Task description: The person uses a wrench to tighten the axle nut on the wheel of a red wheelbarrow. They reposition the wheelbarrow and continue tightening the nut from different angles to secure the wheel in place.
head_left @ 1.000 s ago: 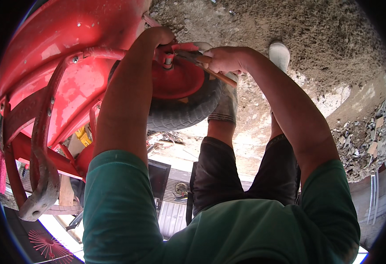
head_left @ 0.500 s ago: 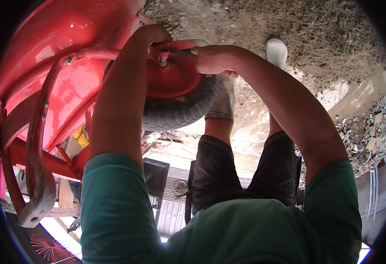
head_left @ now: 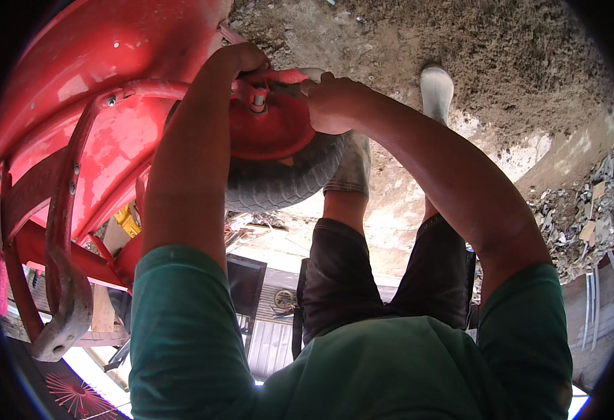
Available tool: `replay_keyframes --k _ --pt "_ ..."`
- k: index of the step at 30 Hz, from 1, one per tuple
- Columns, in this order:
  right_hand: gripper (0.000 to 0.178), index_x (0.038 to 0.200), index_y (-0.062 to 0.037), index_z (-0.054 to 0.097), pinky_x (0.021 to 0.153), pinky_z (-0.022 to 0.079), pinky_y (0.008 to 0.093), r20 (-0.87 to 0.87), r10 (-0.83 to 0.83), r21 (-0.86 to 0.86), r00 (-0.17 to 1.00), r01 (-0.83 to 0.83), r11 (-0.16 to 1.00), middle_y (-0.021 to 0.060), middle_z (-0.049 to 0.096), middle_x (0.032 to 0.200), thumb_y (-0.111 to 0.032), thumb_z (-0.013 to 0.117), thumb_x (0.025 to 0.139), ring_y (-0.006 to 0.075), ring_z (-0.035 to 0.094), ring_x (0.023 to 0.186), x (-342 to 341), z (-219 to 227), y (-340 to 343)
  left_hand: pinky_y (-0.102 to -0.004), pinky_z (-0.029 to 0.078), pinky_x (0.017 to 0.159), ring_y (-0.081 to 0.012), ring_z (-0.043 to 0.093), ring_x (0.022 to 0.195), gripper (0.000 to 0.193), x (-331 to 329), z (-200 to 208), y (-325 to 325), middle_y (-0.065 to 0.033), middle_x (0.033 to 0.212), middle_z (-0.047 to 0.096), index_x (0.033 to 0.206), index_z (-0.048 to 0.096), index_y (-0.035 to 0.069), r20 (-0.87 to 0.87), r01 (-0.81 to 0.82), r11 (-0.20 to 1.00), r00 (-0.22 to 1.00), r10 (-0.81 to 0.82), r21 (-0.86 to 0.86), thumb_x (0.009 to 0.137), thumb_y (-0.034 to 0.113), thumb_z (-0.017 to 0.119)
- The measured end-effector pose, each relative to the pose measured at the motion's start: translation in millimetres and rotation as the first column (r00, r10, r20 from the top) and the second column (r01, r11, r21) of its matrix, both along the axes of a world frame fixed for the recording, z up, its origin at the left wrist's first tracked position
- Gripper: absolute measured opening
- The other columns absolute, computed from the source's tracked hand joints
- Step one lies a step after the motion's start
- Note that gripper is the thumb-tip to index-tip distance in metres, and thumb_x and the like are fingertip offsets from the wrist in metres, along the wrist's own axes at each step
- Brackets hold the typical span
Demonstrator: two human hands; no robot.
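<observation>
A red wheelbarrow lies tipped over on the left, with its tray (head_left: 160,42) toward the far side. Its wheel (head_left: 268,133) has a red hub and a black treaded tyre (head_left: 282,185). My left hand (head_left: 245,57) is bent down over the far side of the wheel, by the red frame end; its fingers are curled and mostly hidden. Close to the right end of the red frame bar (head_left: 286,75), my right hand (head_left: 335,103) is closed, and what lies inside it cannot be made out. A bright metal axle end (head_left: 258,101) sticks up at the hub between both hands.
A red frame leg (head_left: 65,210) with a worn grey tip juts up on the left. My boots, one a pale boot (head_left: 436,91), stand on bare dirt right of the wheel. A rubble heap (head_left: 583,210) lies at the right. A black panel (head_left: 246,283) stands behind me.
My right wrist has turned slightly, and its lower fingers have gone out of sight. The view has shifted a little; my left hand stays at the frame.
</observation>
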State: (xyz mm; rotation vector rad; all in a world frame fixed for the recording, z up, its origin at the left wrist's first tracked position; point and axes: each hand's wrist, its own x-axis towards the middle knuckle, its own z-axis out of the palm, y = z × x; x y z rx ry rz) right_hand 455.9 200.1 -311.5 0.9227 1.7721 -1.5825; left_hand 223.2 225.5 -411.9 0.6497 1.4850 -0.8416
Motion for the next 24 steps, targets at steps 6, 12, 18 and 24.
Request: replay_keyframes --k 6,12,18,24 --pt "0.044 0.13 -0.0017 0.042 0.084 0.049 0.0413 -0.194 0.442 0.202 0.876 -0.405 0.892 0.0202 0.051 0.122 -0.016 0.045 0.088 0.0345 0.059 0.1 1.0 -30.4 -8.1 -0.038 0.048 0.079 -0.0209 0.062 0.086 0.034 19.9 41.0 34.1 -0.0115 0.094 0.066 0.099 0.07 0.008 -0.03 0.244 0.963 0.97 -0.242 0.111 0.092 0.028 0.043" --pt "0.048 0.132 -0.0023 0.038 0.07 0.048 0.0382 -0.305 0.164 0.037 0.938 -0.16 0.986 0.019 0.059 0.098 -0.009 0.047 0.086 0.0293 0.061 0.084 42.6 -51.9 -18.4 -0.0391 0.047 0.084 -0.0223 0.064 0.095 0.044 45.2 98.6 53.5 -0.0164 0.097 0.066 0.104 0.066 0.002 -0.144 0.344 0.686 0.932 -0.333 0.641 0.094 0.038 0.044" --pt "0.045 0.129 -0.0059 0.035 0.044 0.046 0.0373 0.061 -0.295 -0.312 0.954 0.299 0.902 0.0162 0.057 0.077 -0.012 0.049 0.086 0.0233 0.058 0.055 107.8 -4.7 2.7 -0.0303 0.049 0.067 -0.0207 0.065 0.077 0.018 142.7 231.4 6.4 -0.0129 0.087 0.067 0.099 0.065 -0.002 0.355 -0.354 0.134 0.935 0.015 0.926 0.09 0.013 0.061" --pt "0.04 0.122 -0.0091 0.04 0.034 0.032 0.0274 0.284 -0.433 -0.422 0.856 0.517 0.745 0.0077 0.049 0.081 -0.008 0.048 0.083 0.0135 0.047 0.052 159.6 21.2 -20.1 -0.0344 0.043 0.058 -0.0237 0.055 0.063 0.003 216.6 291.1 -125.1 -0.0111 0.072 0.058 0.084 0.06 0.0 0.647 -0.678 0.151 0.733 0.208 0.72 0.084 0.001 0.062"
